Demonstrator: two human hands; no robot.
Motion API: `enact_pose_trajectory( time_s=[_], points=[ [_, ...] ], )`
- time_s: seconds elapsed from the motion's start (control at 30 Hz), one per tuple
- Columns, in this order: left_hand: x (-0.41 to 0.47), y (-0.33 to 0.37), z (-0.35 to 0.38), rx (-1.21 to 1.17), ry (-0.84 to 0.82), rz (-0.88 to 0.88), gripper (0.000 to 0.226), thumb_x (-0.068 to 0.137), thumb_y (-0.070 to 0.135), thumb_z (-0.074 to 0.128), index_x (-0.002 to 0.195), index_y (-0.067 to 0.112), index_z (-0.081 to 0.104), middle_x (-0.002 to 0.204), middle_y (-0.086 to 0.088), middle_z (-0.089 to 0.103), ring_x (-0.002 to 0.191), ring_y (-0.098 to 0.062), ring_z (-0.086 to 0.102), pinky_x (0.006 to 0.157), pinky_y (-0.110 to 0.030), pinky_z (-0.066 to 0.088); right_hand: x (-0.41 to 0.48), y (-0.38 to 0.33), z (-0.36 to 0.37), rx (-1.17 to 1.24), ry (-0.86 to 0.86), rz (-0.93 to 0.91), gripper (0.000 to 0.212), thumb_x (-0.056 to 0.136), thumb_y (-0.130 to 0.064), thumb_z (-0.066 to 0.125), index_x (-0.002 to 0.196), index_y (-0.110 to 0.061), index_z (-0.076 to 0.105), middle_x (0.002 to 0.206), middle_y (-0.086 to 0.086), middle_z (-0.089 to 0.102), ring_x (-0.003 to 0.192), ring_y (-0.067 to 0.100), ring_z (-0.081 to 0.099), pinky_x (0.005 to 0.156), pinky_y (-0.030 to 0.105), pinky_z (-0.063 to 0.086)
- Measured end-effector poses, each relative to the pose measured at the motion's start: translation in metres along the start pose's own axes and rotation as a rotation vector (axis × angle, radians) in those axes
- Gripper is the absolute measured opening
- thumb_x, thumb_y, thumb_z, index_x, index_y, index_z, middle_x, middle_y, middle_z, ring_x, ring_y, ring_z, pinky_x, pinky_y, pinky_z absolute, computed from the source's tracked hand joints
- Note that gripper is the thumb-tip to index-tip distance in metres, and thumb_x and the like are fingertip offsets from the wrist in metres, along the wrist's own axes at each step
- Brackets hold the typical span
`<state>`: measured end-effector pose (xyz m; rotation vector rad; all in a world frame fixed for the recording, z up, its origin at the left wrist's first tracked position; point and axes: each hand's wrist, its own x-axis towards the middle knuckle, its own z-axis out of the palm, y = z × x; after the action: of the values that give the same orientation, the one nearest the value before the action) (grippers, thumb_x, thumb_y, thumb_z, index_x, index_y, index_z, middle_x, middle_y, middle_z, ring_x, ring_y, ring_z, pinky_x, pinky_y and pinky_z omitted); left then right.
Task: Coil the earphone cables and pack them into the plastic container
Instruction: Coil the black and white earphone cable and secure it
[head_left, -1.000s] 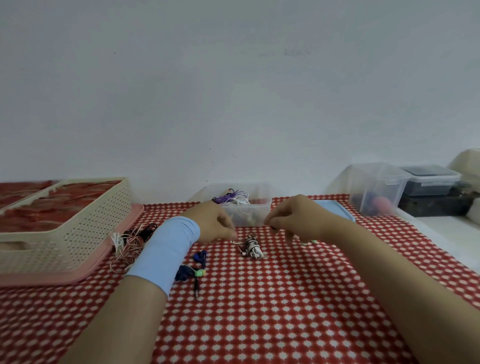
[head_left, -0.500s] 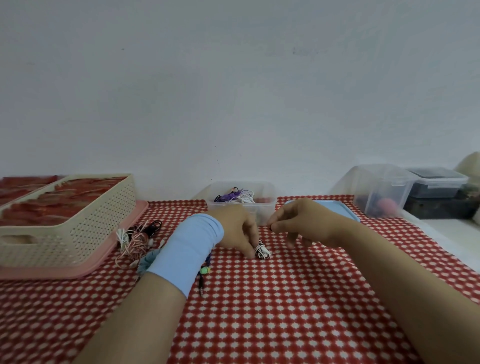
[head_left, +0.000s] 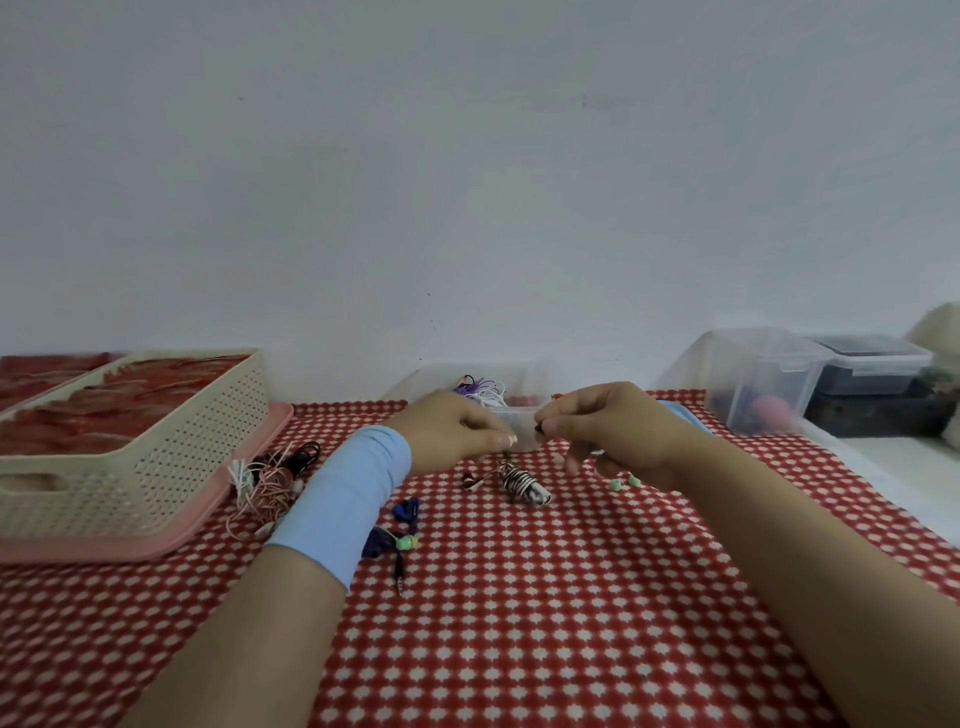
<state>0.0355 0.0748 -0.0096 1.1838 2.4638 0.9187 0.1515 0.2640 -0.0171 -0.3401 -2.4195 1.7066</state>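
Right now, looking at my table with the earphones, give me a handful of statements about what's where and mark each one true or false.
1. A coiled black-and-white earphone bundle lies on the checked tablecloth below the hands. True.
2. The clear plastic container behind the hands has nothing in it. False: purple and white cables are inside.
3. The left hand has a light blue wristband on its wrist. True.
4. The cream perforated basket stands to the right of the hands. False: it is on the left.
5. The pink tangled cable is packed in the container. False: it lies on the cloth beside the basket.
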Motion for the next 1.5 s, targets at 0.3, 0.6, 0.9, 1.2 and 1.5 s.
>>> enact_pose_trajectory(
  time_s=[0.3,0.6,0.9,1.2,1.5],
  points=[
    [0.004,0.003,0.02,-0.654,0.097,0.0,0.021,0.098,0.017,0.057,0.112,0.014,0.072,0.079,0.01,0.073,0.064,0.002,0.064,0.058,-0.009,0.046,0.005,-0.001,-0.001,0.288,-0.02,-0.005,0.014,0.093,-0.007,0.068,0.092,-0.013,0.081,0.088,0.009,0.071,0.054,0.014,0.054,0.041,0.022,0.026],
    [0.009,0.001,0.027,-0.845,0.06,-0.048,0.021,0.098,0.019,0.057,0.113,0.012,0.071,0.092,0.002,0.074,0.068,-0.007,0.058,0.058,-0.017,0.041,0.003,-0.004,0.005,0.401,-0.068,0.024,0.014,0.092,-0.008,0.068,0.091,-0.013,0.081,0.087,0.003,0.074,0.055,0.014,0.056,0.037,0.018,0.031],
    [0.007,0.005,0.032,-0.933,0.042,-0.066,0.024,0.098,0.017,0.057,0.115,0.007,0.069,0.09,0.0,0.074,0.064,-0.002,0.065,0.06,-0.017,0.051,-0.001,-0.006,0.002,0.351,-0.107,0.049,0.017,0.093,-0.009,0.067,0.09,-0.015,0.083,0.094,0.008,0.076,0.059,0.015,0.059,0.037,0.018,0.032],
    [0.008,0.002,0.034,-0.843,0.091,-0.057,0.015,0.09,0.009,0.066,0.104,0.008,0.073,0.087,0.003,0.075,0.066,-0.002,0.065,0.06,-0.017,0.047,0.001,-0.005,-0.002,0.244,-0.105,0.059,0.019,0.092,-0.012,0.07,0.109,-0.011,0.079,0.111,0.008,0.077,0.063,0.014,0.06,0.041,0.018,0.034],
    [0.009,0.001,0.039,-0.772,0.142,-0.014,0.014,0.087,0.011,0.071,0.1,0.009,0.075,0.092,-0.007,0.075,0.075,-0.01,0.065,0.073,-0.023,0.053,0.003,-0.002,-0.005,0.182,-0.116,0.081,0.019,0.09,-0.015,0.071,0.106,-0.016,0.081,0.09,-0.003,0.077,0.061,0.011,0.057,0.045,0.019,0.03]
  ],
)
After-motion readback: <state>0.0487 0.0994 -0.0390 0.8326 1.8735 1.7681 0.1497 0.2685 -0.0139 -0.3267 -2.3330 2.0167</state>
